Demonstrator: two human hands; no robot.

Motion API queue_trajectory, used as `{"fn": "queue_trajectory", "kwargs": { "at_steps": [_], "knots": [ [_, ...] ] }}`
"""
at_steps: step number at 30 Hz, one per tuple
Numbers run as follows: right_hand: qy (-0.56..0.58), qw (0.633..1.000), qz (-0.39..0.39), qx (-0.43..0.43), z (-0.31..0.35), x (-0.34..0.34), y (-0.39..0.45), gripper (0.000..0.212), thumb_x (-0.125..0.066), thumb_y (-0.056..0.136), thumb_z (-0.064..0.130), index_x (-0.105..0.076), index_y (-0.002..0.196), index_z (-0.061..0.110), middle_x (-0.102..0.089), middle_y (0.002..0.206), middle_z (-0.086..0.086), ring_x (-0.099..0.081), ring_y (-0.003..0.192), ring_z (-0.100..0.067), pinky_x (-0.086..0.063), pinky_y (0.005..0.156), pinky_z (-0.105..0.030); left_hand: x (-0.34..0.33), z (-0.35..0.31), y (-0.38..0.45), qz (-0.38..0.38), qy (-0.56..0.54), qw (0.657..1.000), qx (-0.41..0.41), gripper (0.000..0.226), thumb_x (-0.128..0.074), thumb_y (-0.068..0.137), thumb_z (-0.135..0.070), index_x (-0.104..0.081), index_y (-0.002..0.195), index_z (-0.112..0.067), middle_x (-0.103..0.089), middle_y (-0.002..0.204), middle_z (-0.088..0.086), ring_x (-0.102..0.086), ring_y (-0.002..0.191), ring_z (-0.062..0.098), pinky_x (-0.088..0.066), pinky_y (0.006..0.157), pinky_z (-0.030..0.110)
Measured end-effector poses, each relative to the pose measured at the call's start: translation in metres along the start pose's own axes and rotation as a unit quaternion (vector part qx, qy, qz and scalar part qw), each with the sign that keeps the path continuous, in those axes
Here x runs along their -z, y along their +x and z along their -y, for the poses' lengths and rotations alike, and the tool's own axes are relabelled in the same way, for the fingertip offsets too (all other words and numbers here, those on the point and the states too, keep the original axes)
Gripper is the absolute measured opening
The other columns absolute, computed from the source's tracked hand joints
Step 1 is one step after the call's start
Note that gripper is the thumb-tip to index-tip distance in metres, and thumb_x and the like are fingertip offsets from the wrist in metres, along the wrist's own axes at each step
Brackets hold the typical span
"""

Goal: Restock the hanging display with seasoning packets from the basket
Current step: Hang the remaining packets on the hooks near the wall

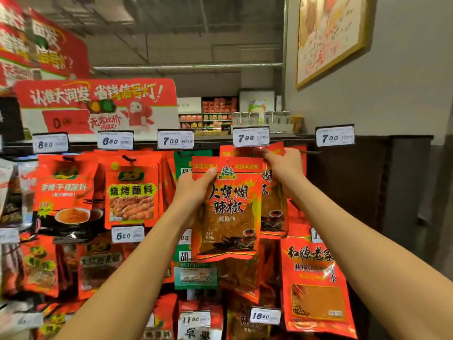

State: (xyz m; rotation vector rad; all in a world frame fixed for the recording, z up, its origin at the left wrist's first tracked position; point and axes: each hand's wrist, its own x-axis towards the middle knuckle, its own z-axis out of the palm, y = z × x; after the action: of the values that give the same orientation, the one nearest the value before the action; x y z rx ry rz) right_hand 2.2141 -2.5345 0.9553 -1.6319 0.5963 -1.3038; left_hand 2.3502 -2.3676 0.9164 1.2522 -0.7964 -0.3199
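Both arms are up at the hanging display (306, 141), right around the 7.99 price tag (251, 136), so I'll use that tag as the reference.

The left hand (193, 186) is gripping a red chili packet (226, 209) by its upper left edge, thumb curled over the front near the top corner, the other fingers hidden behind it. The packet sits upright, below and a bit left of the tag, held out in front of the other stock.

The right hand (284, 165) is just under the tag, slightly to its right, fingers pinched on the top edge of a hanging packet (273, 207) of the same kind. That one hangs directly below the tag, and the held packet overlaps its left side. Can't tell if its hole is actually on the hook, the fingers cover that spot.

Left of the tag there's a green packet (182, 165) half hidden behind the left hand, then a barbecue dip packet (132, 195) further left under a 6.80 tag (115, 140). Down and to the right of the 7.99 tag hangs a big red packet (316, 285) with a window of orange powder. Up and to the left of the tag is a red promo sign (95, 104). The basket isn't in view.
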Motion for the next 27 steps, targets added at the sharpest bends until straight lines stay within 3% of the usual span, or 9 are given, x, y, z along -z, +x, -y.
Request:
{"fn": "queue_trajectory", "kwargs": {
  "at_steps": [3, 7, 11, 15, 17, 22, 27],
  "knots": [
    [-0.034, 0.999, -0.002, 0.013, -0.002, -0.003, 0.007, 0.034, -0.083, 0.079, 0.039, -0.063, 0.061, 0.019, -0.074, 0.072, -0.01, -0.073, 0.073, -0.033, -0.059, 0.069, -0.054, -0.002, 0.003, 0.006, 0.011, -0.007, 1.0, -0.004, 0.013, -0.067, 0.096, -0.029, -0.07, 0.091, -0.018, -0.077, 0.074, -0.004, -0.075, 0.067, 0.01, -0.055, 0.055, 0.022],
    [-0.07, 0.997, -0.018, 0.03, -0.005, -0.003, 0.011, 0.041, -0.079, 0.08, 0.031, -0.056, 0.048, 0.02, -0.058, 0.048, 0.011, -0.056, 0.055, -0.016, -0.041, 0.057, -0.035, -0.003, 0.005, 0.008, 0.008, -0.005, 1.0, -0.012, 0.024, -0.064, 0.098, -0.021, -0.062, 0.075, -0.019, -0.062, 0.048, -0.012, -0.057, 0.041, -0.001, -0.042, 0.039, 0.012],
    [-0.112, 0.993, -0.016, 0.04, 0.0, -0.003, 0.011, 0.029, -0.078, 0.083, 0.034, -0.07, 0.063, 0.014, -0.074, 0.067, 0.001, -0.072, 0.069, -0.022, -0.056, 0.065, -0.045, -0.001, 0.007, 0.011, 0.015, -0.017, 1.0, -0.005, 0.015, -0.064, 0.098, -0.023, -0.067, 0.084, -0.017, -0.07, 0.059, -0.009, -0.067, 0.051, 0.002, -0.048, 0.044, 0.015],
    [-0.15, 0.987, -0.021, 0.047, 0.003, -0.007, 0.012, 0.029, -0.076, 0.084, 0.034, -0.073, 0.071, 0.008, -0.075, 0.074, -0.004, -0.073, 0.077, -0.026, -0.057, 0.072, -0.046, -0.001, 0.01, 0.011, 0.025, -0.014, 1.0, 0.006, 0.018, -0.063, 0.099, -0.022, -0.065, 0.083, -0.016, -0.069, 0.057, -0.009, -0.066, 0.051, 0.003, -0.049, 0.045, 0.016],
    [-0.153, 0.987, -0.022, 0.042, 0.004, -0.009, 0.013, 0.028, -0.075, 0.084, 0.032, -0.072, 0.068, 0.009, -0.074, 0.072, -0.002, -0.072, 0.076, -0.026, -0.056, 0.07, -0.044, -0.001, 0.009, 0.012, 0.04, -0.014, 0.999, 0.018, 0.014, -0.064, 0.099, -0.024, -0.068, 0.091, -0.014, -0.075, 0.069, -0.003, -0.072, 0.062, 0.01, -0.053, 0.05, 0.021],
    [-0.128, 0.992, -0.011, 0.012, -0.001, -0.006, 0.017, 0.025, -0.076, 0.082, 0.028, -0.072, 0.072, 0.006, -0.074, 0.071, -0.005, -0.069, 0.066, -0.022, -0.058, 0.068, -0.048, -0.007, 0.008, 0.02, 0.039, 0.01, 0.999, 0.027, 0.013, -0.065, 0.098, -0.023, -0.069, 0.096, -0.011, -0.078, 0.076, 0.002, -0.075, 0.069, 0.016, -0.055, 0.056, 0.026],
    [-0.115, 0.993, -0.008, 0.001, -0.008, -0.007, 0.024, 0.023, -0.071, 0.081, 0.021, -0.073, 0.084, -0.002, -0.076, 0.08, -0.013, -0.074, 0.079, -0.035, -0.052, 0.058, -0.042, -0.012, 0.014, 0.028, 0.01, 0.039, 0.999, 0.031, 0.016, -0.065, 0.097, -0.022, -0.068, 0.086, -0.011, -0.076, 0.07, 0.002, -0.074, 0.065, 0.016, -0.054, 0.063, 0.031]
  ]
}}
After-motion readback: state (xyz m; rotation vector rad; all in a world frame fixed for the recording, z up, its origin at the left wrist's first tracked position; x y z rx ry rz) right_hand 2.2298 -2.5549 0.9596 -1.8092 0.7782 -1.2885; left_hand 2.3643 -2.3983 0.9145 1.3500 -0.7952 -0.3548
